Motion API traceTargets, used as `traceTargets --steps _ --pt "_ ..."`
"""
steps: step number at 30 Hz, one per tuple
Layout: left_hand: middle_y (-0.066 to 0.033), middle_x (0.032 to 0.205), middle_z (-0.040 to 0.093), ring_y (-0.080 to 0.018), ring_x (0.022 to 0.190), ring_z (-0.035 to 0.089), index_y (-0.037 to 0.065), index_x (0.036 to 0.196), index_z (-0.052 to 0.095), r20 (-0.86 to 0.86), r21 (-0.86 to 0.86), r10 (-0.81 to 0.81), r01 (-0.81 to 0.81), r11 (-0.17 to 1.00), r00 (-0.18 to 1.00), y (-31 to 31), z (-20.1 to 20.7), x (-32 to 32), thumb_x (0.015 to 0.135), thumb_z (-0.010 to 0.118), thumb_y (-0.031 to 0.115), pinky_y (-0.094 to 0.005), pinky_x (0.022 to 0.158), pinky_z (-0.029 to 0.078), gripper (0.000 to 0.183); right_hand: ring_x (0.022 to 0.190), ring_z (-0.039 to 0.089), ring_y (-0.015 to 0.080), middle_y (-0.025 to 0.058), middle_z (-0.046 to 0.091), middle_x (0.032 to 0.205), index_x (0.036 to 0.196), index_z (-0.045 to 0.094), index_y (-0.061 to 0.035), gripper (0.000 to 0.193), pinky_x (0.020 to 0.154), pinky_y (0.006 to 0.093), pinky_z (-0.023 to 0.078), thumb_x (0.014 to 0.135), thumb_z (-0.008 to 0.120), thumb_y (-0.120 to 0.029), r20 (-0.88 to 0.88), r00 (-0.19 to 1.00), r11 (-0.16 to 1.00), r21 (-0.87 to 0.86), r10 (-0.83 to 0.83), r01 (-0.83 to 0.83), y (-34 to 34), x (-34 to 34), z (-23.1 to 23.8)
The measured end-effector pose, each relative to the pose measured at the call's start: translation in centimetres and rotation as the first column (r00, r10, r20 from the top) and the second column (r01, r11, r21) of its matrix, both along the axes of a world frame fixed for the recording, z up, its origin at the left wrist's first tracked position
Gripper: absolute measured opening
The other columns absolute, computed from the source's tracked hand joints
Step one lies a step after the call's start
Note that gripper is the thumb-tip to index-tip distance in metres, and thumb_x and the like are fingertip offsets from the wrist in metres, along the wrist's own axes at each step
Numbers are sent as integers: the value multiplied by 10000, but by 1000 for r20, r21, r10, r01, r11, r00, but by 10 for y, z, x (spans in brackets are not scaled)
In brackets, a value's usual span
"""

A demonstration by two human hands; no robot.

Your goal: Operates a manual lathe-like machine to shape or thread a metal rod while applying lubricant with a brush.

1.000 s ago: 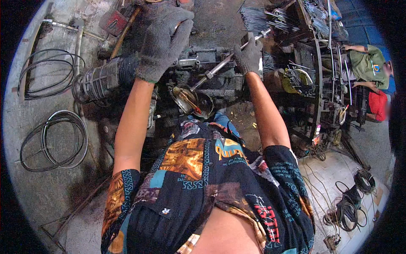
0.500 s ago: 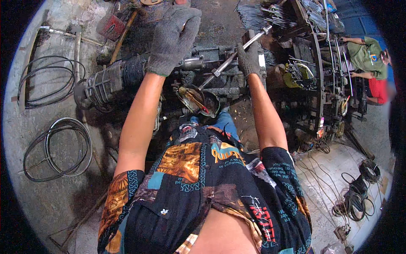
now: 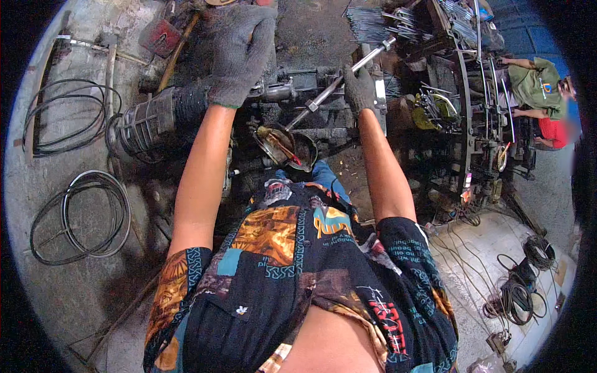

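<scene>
Your left hand [image 3: 242, 56], in a grey knitted glove, was raised over the left part of a dark, greasy metal machine [image 3: 329, 133]. Its fingers were curled in toward the thumb; you could not tell whether anything was pinched between them. Your right hand [image 3: 360, 93], in a matching glove, was at a long, straight, silvery steel bar [image 3: 324, 94] with a thick nut-like collar [image 3: 312, 105]. Its fingers were bent and touching or just beside the bar, but whether they were closed around it you could not tell.

The bar lay aslant above the machine: its upper end pointed away from you to the right, and its lower end came down at a dark, round metal pan [image 3: 306, 151] near your waist. A slim reddish stick [image 3: 287, 151] leaned in the half-lidded opening beside it.

Left of the machine lay a dark, ribbed, cylindrical motor [image 3: 146, 124], and farther left, on the grey floor, a coil of black and pale hose [image 3: 64, 214]. Beyond your right hand were a bundle of thin metal rods [image 3: 367, 25] and a yellow container [image 3: 426, 121] with metal pieces in it. Well off to your right stood a person in an olive shirt [image 3: 536, 84], near another in red [image 3: 552, 130].
</scene>
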State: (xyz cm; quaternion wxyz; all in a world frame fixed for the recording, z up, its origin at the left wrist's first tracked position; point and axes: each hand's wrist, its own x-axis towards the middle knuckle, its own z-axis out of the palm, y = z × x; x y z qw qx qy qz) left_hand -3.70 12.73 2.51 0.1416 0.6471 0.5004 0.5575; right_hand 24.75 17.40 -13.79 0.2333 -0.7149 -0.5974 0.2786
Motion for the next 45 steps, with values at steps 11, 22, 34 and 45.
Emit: traceTargets --steps 11,22,34,45 --pt "-107 1076 703 -251 1055 655 34 1066 703 -159 119 91 -72 990 983 -3 10 15 950 641 133 -353 959 489 165 943 681 413 243 714 969 1040 716 -27 577 816 472 506 925 574 -574 -20 1000 1000 -22 -18 17 -11 -14 20" --pt "-120 1071 698 -281 1053 651 32 1074 699 -195 122 113 -91 988 974 -7 11 11 962 619 155 -370 946 488 184 978 676 417 251 716 1002 1054 721 15 677 857 469 501 925 538 -624 -53 999 997 -73 -15 11 -10 -14 10" --pt "-92 1093 675 -213 996 643 38 1108 679 -131 50 132 -126 991 983 -13 4 -3 973 597 152 -342 923 493 195 1292 460 461 289 558 1305 1338 523 -8 610 1058 519 396 841 734 -291 265 950 858 437 165 -271 -3 -12 45" --pt "-61 1103 685 -159 878 676 36 1202 645 78 -146 186 -173 974 979 -17 -5 -17 1021 552 173 -299 818 540 245 1350 419 439 162 642 1228 1119 723 -93 358 1176 564 219 968 557 -372 518 684 643 295 514 -707 22 7 31"
